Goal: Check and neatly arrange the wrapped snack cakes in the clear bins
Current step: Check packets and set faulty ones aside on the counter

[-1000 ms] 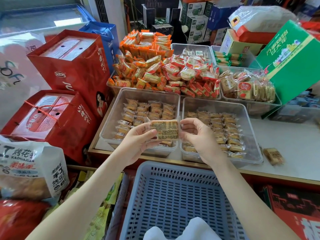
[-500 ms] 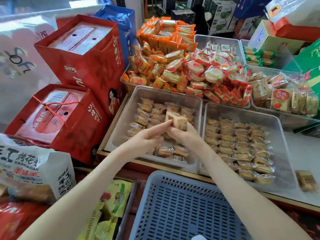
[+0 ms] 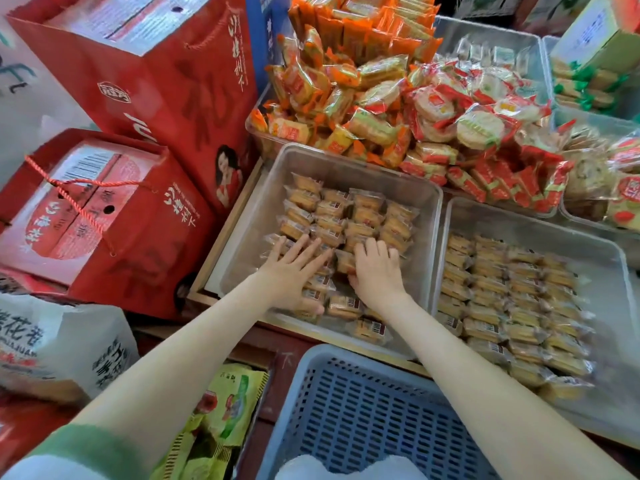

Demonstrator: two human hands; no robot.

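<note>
Over the left bin (image 3: pixel 249 237), both hands lie on the cakes (image 3: pixel 346 216) near its middle. The left hand (image 3: pixel 294 271) is flat, its fingers straight and spread wide on the packs, and the right hand (image 3: pixel 375 271) just beside it has fingers bent down onto a cake, but I cannot tell if they grip it. More cakes stand in tidy rows in the right bin (image 3: pixel 519 216), and a blue basket (image 3: pixel 363 403) is nearer, under the arms.
</note>
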